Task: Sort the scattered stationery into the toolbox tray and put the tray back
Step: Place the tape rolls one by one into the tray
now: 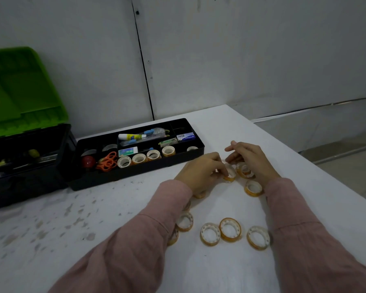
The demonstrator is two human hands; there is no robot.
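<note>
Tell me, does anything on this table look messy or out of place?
Yes: small clear tape rolls with orange cores lie scattered over the white table instead of in the black plastic tray, which sits outside the open green-lidded toolbox. The table's left part is flecked with grey stains.

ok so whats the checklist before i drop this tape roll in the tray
1. Left hand grips the tape roll: ok, fingertips pinch it.
2. Right hand free: ok, fingers relaxed over the stacked rolls.
3. Room in the tray tape row: ok, a gap shows near its right end.
4. Way to the tray clear: ok, bare table between.
5. Toolbox ready for the tray: ok, green lid up.
6. Sorting finished: not ok, loose rolls lie on the table.
</note>
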